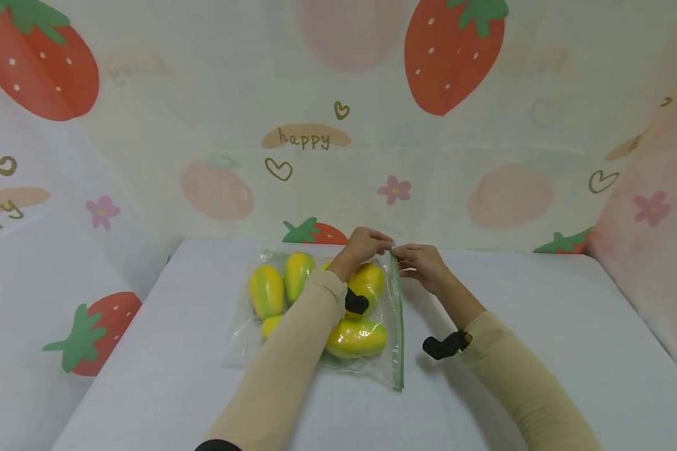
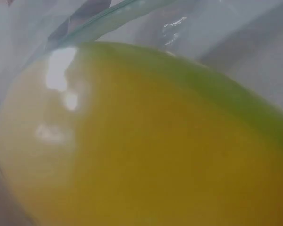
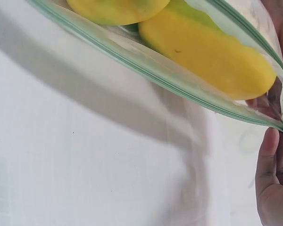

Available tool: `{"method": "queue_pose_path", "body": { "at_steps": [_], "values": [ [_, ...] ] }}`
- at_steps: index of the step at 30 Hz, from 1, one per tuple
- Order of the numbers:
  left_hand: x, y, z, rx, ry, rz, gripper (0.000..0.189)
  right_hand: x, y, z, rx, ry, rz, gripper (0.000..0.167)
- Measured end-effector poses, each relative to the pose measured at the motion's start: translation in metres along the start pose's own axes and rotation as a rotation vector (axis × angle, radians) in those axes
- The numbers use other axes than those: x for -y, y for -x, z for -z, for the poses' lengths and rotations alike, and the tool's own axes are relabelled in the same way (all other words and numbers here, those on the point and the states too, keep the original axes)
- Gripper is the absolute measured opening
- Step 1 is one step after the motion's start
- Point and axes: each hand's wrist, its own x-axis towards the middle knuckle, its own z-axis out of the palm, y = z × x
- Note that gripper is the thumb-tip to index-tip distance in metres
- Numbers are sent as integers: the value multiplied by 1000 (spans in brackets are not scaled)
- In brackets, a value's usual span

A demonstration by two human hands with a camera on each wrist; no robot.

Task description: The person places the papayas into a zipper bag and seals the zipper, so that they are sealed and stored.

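Note:
A clear zip bag lies flat with several yellow-green mangoes inside. Its green zip strip runs along the right side. My left hand reaches across the bag and grips its far right corner. Facing it, my right hand pinches the far end of the zip strip between thumb and fingers. In the right wrist view, the two green edges stand apart along the mouth and meet at the fingers. A mango under the plastic fills the left wrist view. My left forearm hides part of the bag.
The bag rests on a white-covered table. Behind it hangs a pale cloth backdrop printed with strawberries, flowers and hearts. Similar cloth stands at both sides. A black wrist camera sits on the right wrist.

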Motion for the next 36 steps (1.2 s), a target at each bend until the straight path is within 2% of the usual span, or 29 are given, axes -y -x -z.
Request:
{"method": "queue_pose_path", "body": {
  "at_steps": [3, 8, 13, 18, 25, 29, 36],
  "values": [
    [2, 0, 0, -15, -13, -6, 27, 0, 0, -2, -9, 10, 7, 16],
    [4, 1, 2, -2, -56, -8, 30, 0, 1, -5, -19, 35, 11, 28],
    [7, 0, 0, -28, -63, -37, 29, 1, 5, -7, -44, 45, 12, 24],
    [8, 0, -2, -61, -30, -35, 28, -2, 11, -9, -73, 56, 15, 22],
    [10, -2, -1, -136, 39, -48, 25, -9, 25, -14, -80, 103, 21, 34],
    [10, 0, -2, -128, 58, -57, 25, -12, 33, -14, -95, 137, 15, 33],
    [9, 5, -5, -116, 115, -92, 21, -11, 40, -14, -99, 118, 8, 33]
  ]
}}
